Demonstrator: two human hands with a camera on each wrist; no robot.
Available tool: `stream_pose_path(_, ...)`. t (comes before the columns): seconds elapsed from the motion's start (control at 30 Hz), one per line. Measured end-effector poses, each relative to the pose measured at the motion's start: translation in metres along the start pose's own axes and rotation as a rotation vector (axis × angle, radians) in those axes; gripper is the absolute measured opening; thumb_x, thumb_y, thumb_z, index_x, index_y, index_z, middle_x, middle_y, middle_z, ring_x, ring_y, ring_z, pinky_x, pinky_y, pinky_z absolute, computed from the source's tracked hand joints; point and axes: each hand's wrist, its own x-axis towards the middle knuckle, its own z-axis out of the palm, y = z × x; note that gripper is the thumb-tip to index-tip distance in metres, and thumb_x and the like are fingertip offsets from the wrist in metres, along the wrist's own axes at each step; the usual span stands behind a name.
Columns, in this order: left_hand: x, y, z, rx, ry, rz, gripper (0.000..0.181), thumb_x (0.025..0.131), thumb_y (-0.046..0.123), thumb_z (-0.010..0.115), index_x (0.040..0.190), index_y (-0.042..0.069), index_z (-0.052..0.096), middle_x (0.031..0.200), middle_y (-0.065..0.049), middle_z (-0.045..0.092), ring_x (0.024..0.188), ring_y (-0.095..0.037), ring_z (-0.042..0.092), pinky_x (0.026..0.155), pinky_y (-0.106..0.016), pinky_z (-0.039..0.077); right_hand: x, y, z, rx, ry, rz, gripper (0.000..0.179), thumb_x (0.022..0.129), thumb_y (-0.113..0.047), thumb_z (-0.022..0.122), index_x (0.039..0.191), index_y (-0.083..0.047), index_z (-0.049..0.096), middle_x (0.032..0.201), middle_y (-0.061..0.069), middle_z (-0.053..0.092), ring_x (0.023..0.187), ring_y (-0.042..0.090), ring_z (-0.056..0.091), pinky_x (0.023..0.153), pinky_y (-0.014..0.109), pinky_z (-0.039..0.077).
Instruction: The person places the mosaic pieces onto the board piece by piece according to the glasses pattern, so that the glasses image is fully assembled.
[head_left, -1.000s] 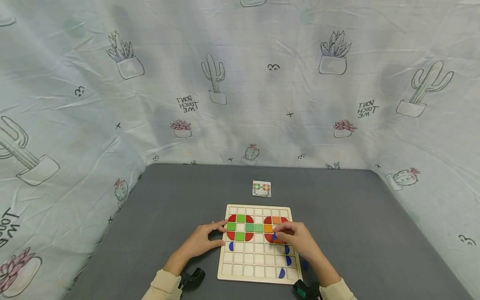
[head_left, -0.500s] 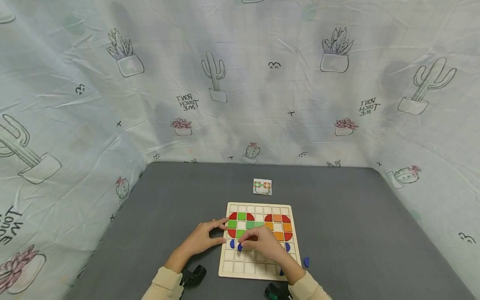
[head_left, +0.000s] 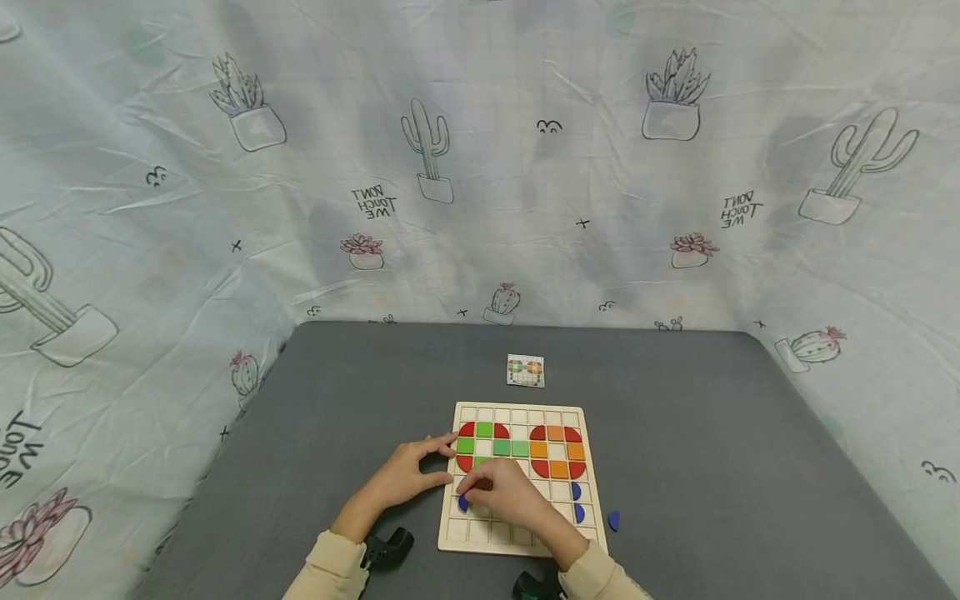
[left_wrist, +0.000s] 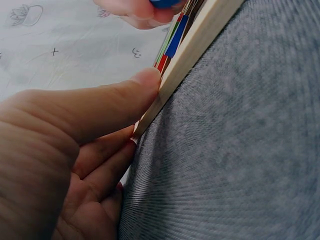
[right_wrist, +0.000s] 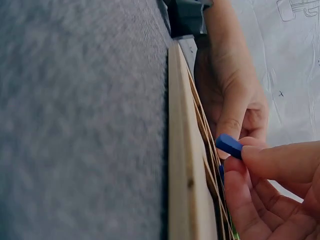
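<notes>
My right hand point(head_left: 504, 493) pinches a blue half-round tile point(right_wrist: 229, 146) between thumb and fingers, over the left side of a wooden grid board point(head_left: 495, 542). In the right wrist view the tile is tilted, just above the cells. My left hand point(head_left: 405, 475) touches the board's left edge with thumb and straight fingers; the thumb point(left_wrist: 120, 102) presses on the wooden rim. Red corner tiles point(head_left: 467, 429), green squares point(head_left: 484, 429) and orange squares point(head_left: 555, 432) fill cells in the upper rows. Another blue tile point(left_wrist: 176, 39) in the left column is hidden by my right hand in the head view.
Two blue tiles sit in the right column, one of them the upper blue tile point(head_left: 576, 491). A loose blue tile point(head_left: 614, 521) lies on the grey table point(head_left: 697, 433) right of the board. Behind the board lies a small printed pattern card point(head_left: 525, 371).
My right hand has carried the blue tile from the board's right side across to its left, then slightly further left and down. My left hand stays at the edge.
</notes>
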Motion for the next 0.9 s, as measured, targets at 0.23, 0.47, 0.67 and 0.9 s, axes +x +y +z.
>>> stream_pose_path(0.23,-0.0004,-0.0004,-0.0003,0.001,0.001,-0.015,0.032,0.08,0.03,0.076,0.107,0.015,0.068,0.139,0.0,0.053,0.132,-0.026,0.046,0.114,-0.051,0.032,0.0013,-0.0001,0.0035,-0.063,-0.021,-0.016,0.009,0.085,-0.005,0.068,0.084,-0.011,0.075,0.074,-0.009,0.067,0.066,-0.004,0.052,0.062,0.012,0.049)
stream_pose_path(0.47,-0.0001,-0.0011,-0.0001,0.016,0.001,-0.007,0.032,0.08,0.03,0.075,0.107,0.014,0.068,0.139,0.0,0.054,0.132,-0.026,0.047,0.114,-0.051,0.032,0.0,-0.0041,0.0046,-0.121,-0.02,-0.035,0.011,0.086,-0.004,0.068,0.084,-0.011,0.075,0.075,-0.009,0.065,0.068,-0.003,0.049,0.064,0.012,0.048)
stream_pose_path(0.67,0.0004,-0.0017,0.0004,0.021,0.006,-0.004,0.033,0.08,0.032,0.075,0.107,0.015,0.068,0.138,-0.001,0.054,0.131,-0.027,0.047,0.113,-0.052,0.033,-0.0015,-0.0058,0.0063,-0.164,-0.014,-0.011,0.01,0.086,-0.004,0.067,0.085,-0.012,0.074,0.078,-0.009,0.061,0.069,-0.003,0.048,0.062,0.011,0.048)
stream_pose_path(0.9,0.0008,-0.0019,0.0011,0.016,0.013,0.011,0.033,0.081,0.034,0.074,0.106,0.014,0.068,0.138,-0.003,0.055,0.13,-0.029,0.048,0.112,-0.053,0.033,-0.0037,-0.0085,0.0031,-0.209,0.018,-0.022,0.009,0.086,-0.006,0.068,0.088,-0.011,0.075,0.079,-0.01,0.061,0.069,-0.003,0.049,0.062,0.011,0.048)
